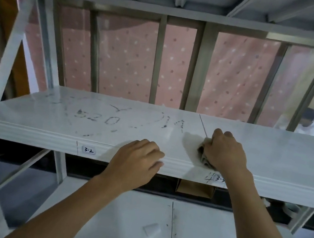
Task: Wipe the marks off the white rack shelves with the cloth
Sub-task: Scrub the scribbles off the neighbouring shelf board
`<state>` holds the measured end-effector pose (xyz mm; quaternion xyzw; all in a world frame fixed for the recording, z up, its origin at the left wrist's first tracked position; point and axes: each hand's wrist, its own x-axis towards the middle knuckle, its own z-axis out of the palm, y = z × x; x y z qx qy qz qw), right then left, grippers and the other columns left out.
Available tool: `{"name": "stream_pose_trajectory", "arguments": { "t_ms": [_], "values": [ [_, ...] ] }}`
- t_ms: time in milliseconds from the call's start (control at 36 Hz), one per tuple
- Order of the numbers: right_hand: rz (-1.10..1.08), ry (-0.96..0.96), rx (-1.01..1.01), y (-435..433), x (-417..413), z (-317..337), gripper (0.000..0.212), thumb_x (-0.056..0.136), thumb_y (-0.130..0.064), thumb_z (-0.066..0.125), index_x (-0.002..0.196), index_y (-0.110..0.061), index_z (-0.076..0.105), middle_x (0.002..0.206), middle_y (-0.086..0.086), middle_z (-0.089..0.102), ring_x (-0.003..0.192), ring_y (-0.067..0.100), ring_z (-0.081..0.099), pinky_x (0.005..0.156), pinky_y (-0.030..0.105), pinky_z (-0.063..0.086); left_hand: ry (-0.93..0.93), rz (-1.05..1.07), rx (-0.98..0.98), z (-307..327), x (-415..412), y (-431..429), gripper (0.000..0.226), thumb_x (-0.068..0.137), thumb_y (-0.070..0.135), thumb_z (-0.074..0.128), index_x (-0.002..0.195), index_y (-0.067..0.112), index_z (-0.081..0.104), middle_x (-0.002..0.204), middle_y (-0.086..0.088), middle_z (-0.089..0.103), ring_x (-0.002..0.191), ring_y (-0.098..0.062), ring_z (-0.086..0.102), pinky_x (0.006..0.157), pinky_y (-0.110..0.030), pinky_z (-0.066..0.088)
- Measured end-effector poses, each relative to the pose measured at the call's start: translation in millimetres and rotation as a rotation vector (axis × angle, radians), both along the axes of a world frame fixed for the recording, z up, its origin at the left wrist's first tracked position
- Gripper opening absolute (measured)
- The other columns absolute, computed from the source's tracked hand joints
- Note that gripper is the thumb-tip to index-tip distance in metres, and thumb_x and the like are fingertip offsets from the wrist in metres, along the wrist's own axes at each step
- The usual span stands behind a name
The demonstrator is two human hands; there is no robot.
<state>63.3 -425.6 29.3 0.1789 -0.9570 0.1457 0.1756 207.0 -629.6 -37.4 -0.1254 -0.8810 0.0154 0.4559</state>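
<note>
A bunched grey-green cloth (204,155) is held under the right hand (224,151), whose fingers (219,134) are curled down over it and closed upon it; only the wad's left side is seen, protruding from beneath the palm. The cloth is pressed onto the white shelf (280,156) close to its front edge, just right of the seam (202,126) between the two shelf panels. Its visible part is elongated from the front edge toward the back of the shelf, though most of it is hidden by the hand.

The left hand (136,161) is laid over the shelf's front edge, fingers loosely bent and holding nothing, near the cloth but apart from it.

Dark smudged marks (98,117) are spread over the left panel, toward the shelf's left and rear edges, well apart from the cloth. A small label reading "3-2" (89,150) is stuck on the front edge. A lower shelf (125,217) is seen beneath both forearms.
</note>
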Motion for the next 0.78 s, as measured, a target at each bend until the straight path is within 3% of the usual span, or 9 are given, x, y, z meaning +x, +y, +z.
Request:
{"name": "stream_pose_trajectory", "arguments": {
  "t_ms": [222, 500, 667, 778],
  "values": [
    [-0.114, 0.08, 0.092, -22.7, 5.0, -6.5, 0.028, 0.104, -0.021, 0.037, 0.118, -0.003, 0.053, 0.116, 0.016, 0.048, 0.093, 0.039, 0.056, 0.067, 0.038, 0.036, 0.017, -0.048, 0.008, 3.1, 0.6, -34.1, 0.026, 0.09, 0.037, 0.072, 0.087, 0.012, 0.077, 0.085, 0.0, 0.069, 0.072, -0.021, 0.063, 0.061, -0.033, 0.053],
    [-0.124, 0.033, 0.198, -42.0, -32.5, -7.8, 0.028, 0.097, -0.016, 0.052, 0.121, -0.002, 0.053, 0.116, 0.017, 0.046, 0.097, 0.043, 0.059, 0.076, 0.043, 0.046, 0.031, -0.123, 0.058, 3.6, 6.3, -63.0, 0.026, 0.088, 0.036, 0.073, 0.08, 0.012, 0.078, 0.073, 0.001, 0.067, 0.062, -0.018, 0.061, 0.054, -0.031, 0.051],
    [-0.09, -0.018, 0.219, -58.1, -61.0, -2.7, 0.03, 0.095, -0.017, 0.054, 0.122, -0.003, 0.051, 0.119, 0.018, 0.044, 0.102, 0.045, 0.057, 0.082, 0.046, 0.048, -0.064, -0.16, 0.088, 17.5, -3.5, -65.5, 0.037, 0.082, 0.045, 0.062, 0.059, 0.017, 0.068, 0.058, 0.006, 0.057, 0.053, -0.016, 0.054, 0.044, -0.028, 0.045],
    [-0.065, -0.06, 0.239, -64.3, -81.2, -1.5, 0.03, 0.094, -0.02, 0.052, 0.121, -0.007, 0.049, 0.12, 0.016, 0.045, 0.102, 0.044, 0.057, 0.084, 0.047, 0.051, -0.127, -0.198, 0.059, 29.4, -6.7, -69.8, 0.034, 0.076, 0.045, 0.071, 0.056, 0.019, 0.065, 0.057, 0.008, 0.055, 0.052, -0.015, 0.051, 0.048, -0.021, 0.032]
  ]
}}
